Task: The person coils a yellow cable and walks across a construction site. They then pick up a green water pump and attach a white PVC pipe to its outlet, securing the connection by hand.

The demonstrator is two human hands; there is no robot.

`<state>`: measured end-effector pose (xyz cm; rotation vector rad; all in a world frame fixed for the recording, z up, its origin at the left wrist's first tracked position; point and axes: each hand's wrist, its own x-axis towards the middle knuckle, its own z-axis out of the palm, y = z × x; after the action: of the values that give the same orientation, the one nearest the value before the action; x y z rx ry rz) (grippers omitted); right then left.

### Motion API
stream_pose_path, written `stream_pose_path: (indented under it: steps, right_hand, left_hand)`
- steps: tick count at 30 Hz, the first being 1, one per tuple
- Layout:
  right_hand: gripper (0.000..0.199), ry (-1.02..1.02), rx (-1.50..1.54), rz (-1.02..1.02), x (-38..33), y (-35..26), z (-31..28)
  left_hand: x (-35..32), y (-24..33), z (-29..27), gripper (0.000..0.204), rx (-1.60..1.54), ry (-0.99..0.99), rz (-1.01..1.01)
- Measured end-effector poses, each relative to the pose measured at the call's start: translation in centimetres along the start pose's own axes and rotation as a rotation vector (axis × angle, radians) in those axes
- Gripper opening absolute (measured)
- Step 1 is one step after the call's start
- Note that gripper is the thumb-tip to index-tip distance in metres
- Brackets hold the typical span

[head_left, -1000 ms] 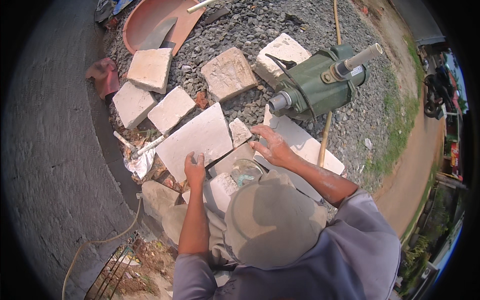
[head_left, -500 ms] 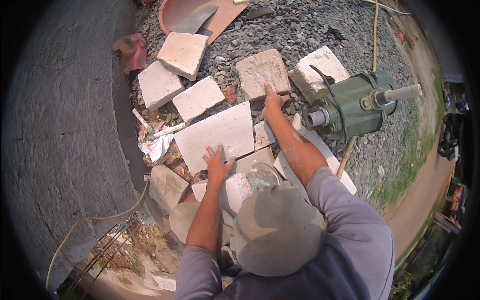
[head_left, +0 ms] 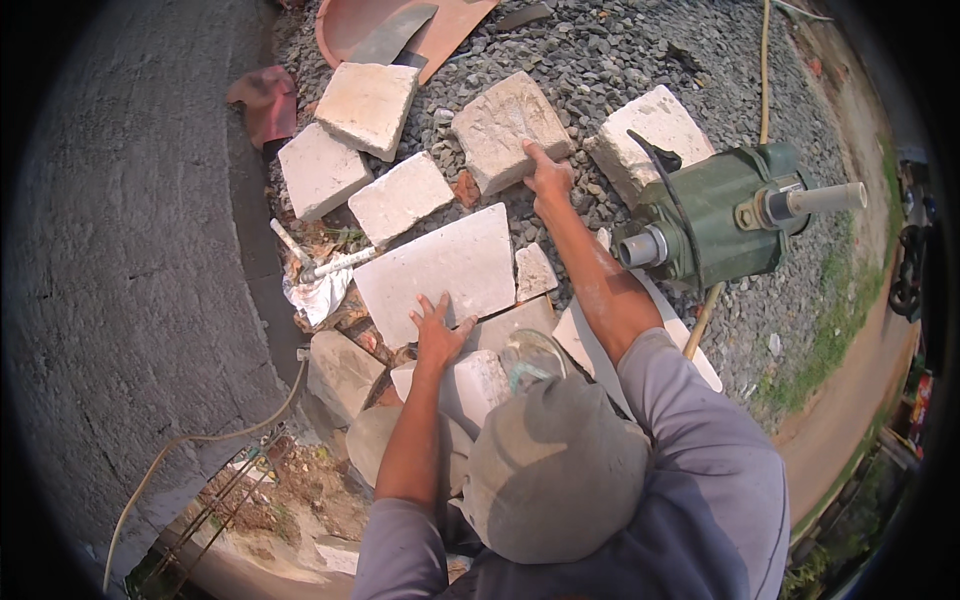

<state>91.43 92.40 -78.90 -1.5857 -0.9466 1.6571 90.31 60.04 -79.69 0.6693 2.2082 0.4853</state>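
Note:
My left hand (head_left: 438, 335) lies with spread fingers on the near edge of a large pale block (head_left: 440, 265), which has a flat rectangular top. Farther off, my right hand (head_left: 549, 178) grips the near right corner of a rough beige block (head_left: 508, 125); its fingers at the side are partly hidden. That block sits askew over the gravel. A small broken piece of block (head_left: 535, 272) is beside the large one's right end. To the left of the beige block are a smaller white block (head_left: 400, 198) and two more blocks, one leaning on the other.
Right of my right arm lies a green machine (head_left: 715, 218) with pipe stubs and a black cable. Another white block (head_left: 652, 140) rests beyond it. A grey rendered wall (head_left: 150, 230) borders the left. Gravel (head_left: 610, 50) spreads at the back, under a broken terracotta bowl (head_left: 345, 25).
My right hand has shifted the beige block a little left and away and turned it counterclockwise. My left hand has stayed on the large pale block. The view has shifted slightly.

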Motion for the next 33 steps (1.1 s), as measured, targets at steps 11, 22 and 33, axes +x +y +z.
stream_pose_path:
  steps: [11, 22, 33]
  right_hand:
    - [0.046, -0.405, 0.179, 0.223, 2.3, 6.1, 0.5]
    - [0.055, -0.274, -0.139, 0.269, 2.2, 5.6, 0.9]
    - [0.078, -0.742, -0.989, -0.932, -6.2, 4.1, 10.4]
  left_hand:
    - [-0.3, 0.9, -0.4, 0.084, -0.039, -0.05, -0.074]
    - [-0.3, 0.1, -0.2, 0.084, -0.059, -0.018, -0.025]
    - [-0.3, -0.4, 0.2, 0.076, -0.119, -0.018, -0.086]
